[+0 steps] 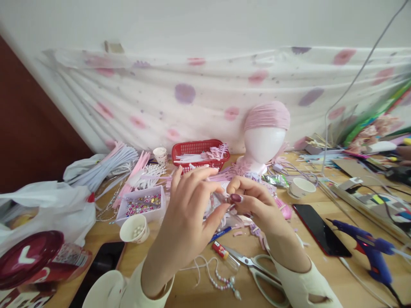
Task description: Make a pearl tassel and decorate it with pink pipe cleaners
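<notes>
My left hand (195, 203) and my right hand (252, 201) come together above the middle of the table. Each pinches with thumb and fingertips at a small pale piece between them, mostly hidden by the fingers, so its kind cannot be made out. Below the hands lie scissors (266, 273) with pale handles, a red lighter (220, 249), a blue pen (221, 234) and a string of beads (221, 280) with a pearl drop. Pink and lilac scraps are spread behind and under the fingers.
A foam head (265, 143) with a pink wrap stands behind, beside a red basket (180, 149). Left are a bead box (122, 218), a paper cup (128, 229) of pearls and a jar (73, 261). Right lie a phone (321, 231) and blue glue gun (369, 244).
</notes>
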Available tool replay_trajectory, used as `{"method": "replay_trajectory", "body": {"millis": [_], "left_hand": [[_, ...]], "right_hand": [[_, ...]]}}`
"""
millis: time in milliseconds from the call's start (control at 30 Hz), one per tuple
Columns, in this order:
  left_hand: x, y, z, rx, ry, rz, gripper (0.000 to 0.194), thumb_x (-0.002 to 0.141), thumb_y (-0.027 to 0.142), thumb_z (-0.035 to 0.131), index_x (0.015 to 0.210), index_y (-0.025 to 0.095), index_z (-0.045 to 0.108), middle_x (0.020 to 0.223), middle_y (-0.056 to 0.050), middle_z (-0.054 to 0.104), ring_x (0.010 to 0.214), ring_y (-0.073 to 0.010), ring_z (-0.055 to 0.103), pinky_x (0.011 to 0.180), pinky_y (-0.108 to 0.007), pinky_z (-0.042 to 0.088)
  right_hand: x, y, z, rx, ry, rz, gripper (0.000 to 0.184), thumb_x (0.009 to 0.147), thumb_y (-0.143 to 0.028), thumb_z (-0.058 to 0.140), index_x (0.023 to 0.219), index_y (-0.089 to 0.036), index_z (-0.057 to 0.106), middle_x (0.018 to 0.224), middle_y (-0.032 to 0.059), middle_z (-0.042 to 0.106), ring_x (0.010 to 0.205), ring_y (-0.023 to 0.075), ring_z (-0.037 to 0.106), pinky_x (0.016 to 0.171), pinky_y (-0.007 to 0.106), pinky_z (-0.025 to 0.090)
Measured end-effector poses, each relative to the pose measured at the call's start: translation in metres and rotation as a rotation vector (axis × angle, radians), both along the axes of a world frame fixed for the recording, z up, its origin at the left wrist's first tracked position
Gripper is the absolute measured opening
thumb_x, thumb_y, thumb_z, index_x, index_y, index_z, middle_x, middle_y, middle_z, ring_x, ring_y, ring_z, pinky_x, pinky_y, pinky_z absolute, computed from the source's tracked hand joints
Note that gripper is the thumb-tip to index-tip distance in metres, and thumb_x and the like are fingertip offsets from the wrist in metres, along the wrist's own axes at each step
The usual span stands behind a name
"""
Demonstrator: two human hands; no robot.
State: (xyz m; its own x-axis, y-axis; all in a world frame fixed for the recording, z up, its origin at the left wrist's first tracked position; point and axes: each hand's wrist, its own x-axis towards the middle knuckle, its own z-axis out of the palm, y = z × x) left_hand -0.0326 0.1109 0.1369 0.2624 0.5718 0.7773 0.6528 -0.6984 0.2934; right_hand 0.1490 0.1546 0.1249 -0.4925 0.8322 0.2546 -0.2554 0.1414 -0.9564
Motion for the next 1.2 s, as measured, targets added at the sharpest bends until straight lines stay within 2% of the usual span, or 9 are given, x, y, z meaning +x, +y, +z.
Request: {"method": "replay_trajectory", "body": {"millis": [133,233,500,567,667,800,933,1100,1200], "left_hand": [[0.001,0.001,-0.002,0.024,0.058,0.039,0.012,0.102,0.02,0.055,0.113,0.025,0.051,0.134,-0.015,0.063,0.131,-0.0282,0.057,0.12,-0.067,0.029],[0.0,0.002,-0.003,0.023,0.115,0.03,0.009,0.103,0.021,0.054,0.111,0.025,0.052,0.122,-0.009,0.068,0.127,-0.027,0.058,0.123,-0.066,0.021],[-0.005,0.004,0.0,-0.08,0.127,-0.072,0.008,0.1,0.017,0.056,0.097,0.022,0.06,0.091,-0.002,0.067,0.095,-0.023,0.059,0.113,-0.057,0.035],[-0.006,0.004,0.001,-0.089,0.114,-0.085,0.01,0.099,0.017,0.057,0.093,0.022,0.062,0.088,-0.001,0.066,0.092,-0.0228,0.058,0.111,-0.057,0.036],[-0.008,0.003,0.004,-0.102,0.103,-0.075,0.011,0.096,0.017,0.058,0.087,0.022,0.062,0.084,-0.001,0.067,0.091,-0.023,0.057,0.108,-0.056,0.036],[-0.009,0.0,0.006,-0.09,0.117,-0.042,0.01,0.093,0.015,0.059,0.086,0.02,0.064,0.084,-0.001,0.067,0.093,-0.0235,0.058,0.108,-0.057,0.032],[-0.006,0.0,0.004,-0.068,0.11,0.001,0.009,0.09,0.014,0.059,0.086,0.019,0.065,0.085,-0.001,0.068,0.098,-0.0253,0.058,0.11,-0.06,0.027],[-0.004,0.002,0.004,-0.093,0.079,-0.029,0.009,0.089,0.013,0.058,0.086,0.019,0.063,0.084,0.0,0.067,0.097,-0.0238,0.057,0.111,-0.058,0.028],[-0.005,0.004,0.005,-0.141,0.037,-0.061,0.008,0.088,0.013,0.058,0.084,0.02,0.06,0.082,0.001,0.066,0.094,-0.0223,0.056,0.105,-0.053,0.033]], "right_hand": [[0.001,0.002,-0.004,0.024,0.023,-0.04,0.017,0.084,-0.031,0.07,0.073,-0.023,0.06,0.055,-0.0068,0.048,0.043,0.0082,0.032,0.042,0.023,0.028],[0.004,0.003,-0.007,0.078,-0.009,-0.068,0.016,0.084,-0.03,0.072,0.074,-0.022,0.063,0.058,-0.0054,0.051,0.046,0.0092,0.036,0.045,0.024,0.03],[0.005,-0.001,-0.003,0.186,-0.063,-0.1,0.013,0.085,-0.026,0.071,0.075,-0.023,0.062,0.063,-0.0027,0.056,0.054,0.012,0.043,0.051,0.026,0.035],[0.007,-0.003,0.0,0.261,-0.127,-0.105,0.012,0.089,-0.026,0.068,0.079,-0.023,0.063,0.065,-0.0023,0.057,0.056,0.0124,0.046,0.052,0.026,0.037],[0.01,-0.007,0.004,0.455,-0.282,-0.129,0.009,0.095,-0.021,0.061,0.086,-0.022,0.062,0.065,-0.0033,0.057,0.055,0.0118,0.047,0.052,0.024,0.037],[0.013,-0.013,0.008,0.762,-0.469,-0.225,0.013,0.094,-0.009,0.053,0.093,-0.021,0.06,0.066,-0.0051,0.058,0.055,0.0098,0.048,0.053,0.022,0.037],[0.013,-0.016,0.009,0.976,-0.559,-0.315,0.017,0.093,-0.007,0.053,0.101,-0.02,0.061,0.068,-0.0043,0.062,0.056,0.0099,0.054,0.056,0.022,0.041],[0.013,-0.015,0.008,1.098,-0.559,-0.4,0.019,0.094,-0.007,0.054,0.104,-0.021,0.062,0.073,-0.0023,0.068,0.055,0.0096,0.054,0.054,0.024,0.039],[0.011,-0.013,0.006,1.031,-0.483,-0.387,0.02,0.094,-0.006,0.057,0.103,-0.022,0.065,0.072,-0.0032,0.068,0.054,0.0088,0.054,0.053,0.023,0.039]]}}
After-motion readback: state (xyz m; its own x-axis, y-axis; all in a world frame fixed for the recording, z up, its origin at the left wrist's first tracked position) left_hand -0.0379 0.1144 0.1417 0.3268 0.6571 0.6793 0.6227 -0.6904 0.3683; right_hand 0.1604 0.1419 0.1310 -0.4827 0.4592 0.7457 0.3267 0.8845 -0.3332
